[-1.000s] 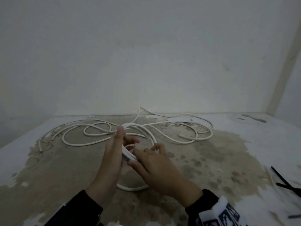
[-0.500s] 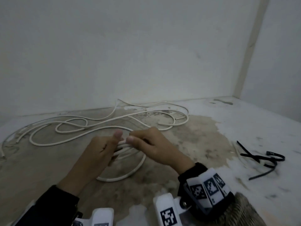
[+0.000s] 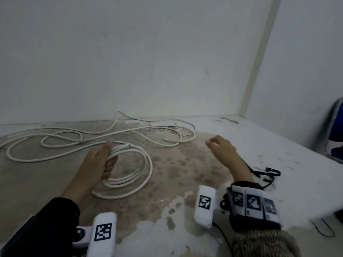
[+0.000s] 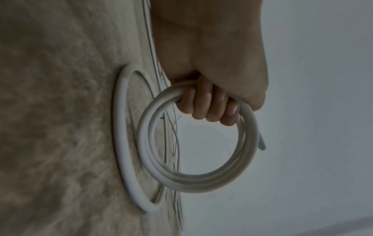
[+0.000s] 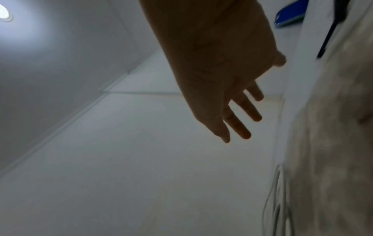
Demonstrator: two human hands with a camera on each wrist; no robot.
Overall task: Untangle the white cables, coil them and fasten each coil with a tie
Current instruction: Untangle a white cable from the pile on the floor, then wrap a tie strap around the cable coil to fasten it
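My left hand (image 3: 104,160) grips a coil of white cable (image 3: 133,175) near the middle of the stained floor, fingers curled round its several loops. The left wrist view shows those fingers (image 4: 210,105) wrapped round the coil (image 4: 193,178), with one cut end sticking out. More white cable (image 3: 61,138) lies loose in wide loops behind it, up to the wall. My right hand (image 3: 220,147) hovers empty to the right of the coil; in the right wrist view its fingers (image 5: 242,115) are straight. Black ties (image 3: 269,173) lie on the floor just right of that hand.
A wall runs close behind the cables, with a corner at the right. A blue object (image 3: 336,130) stands at the far right edge. A thin dark wire loop (image 3: 324,229) lies at the lower right. The floor (image 3: 185,173) is stained and patchy.
My right hand has let go of the coil and moved off to the right, toward the black ties. The left hand keeps hold of the coil. The head view has swung right.
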